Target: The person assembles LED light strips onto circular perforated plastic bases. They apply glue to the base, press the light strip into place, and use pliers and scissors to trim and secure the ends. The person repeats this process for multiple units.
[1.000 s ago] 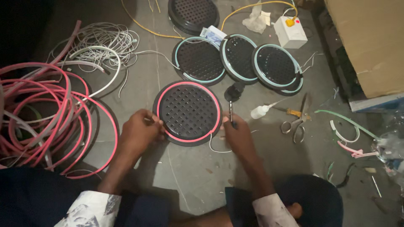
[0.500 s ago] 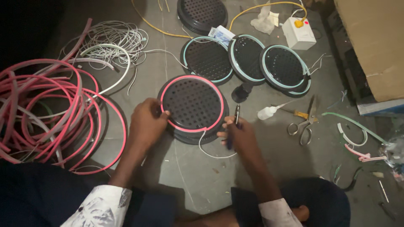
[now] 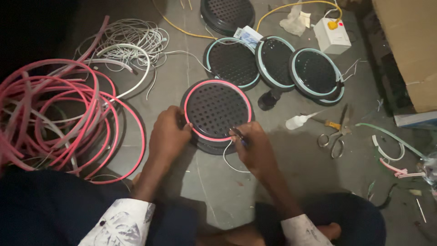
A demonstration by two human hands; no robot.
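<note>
Left hand gripping pink-rimmed perforated disc; right hand pinching small tool at rim. Scissors right of hands, pink tubing coils left.

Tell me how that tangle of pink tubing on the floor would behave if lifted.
The pink tubing lies in loose, uneven loops, so it is probably floppy and would sag. Its strands cross, so they would likely snag and lift together.

We sit on bare grey floor of makeshift workshop: pink tubing coils, white wire tangle, round perforated discs, scissors, switch box, cardboard carton, offcuts scattered around us.
</note>
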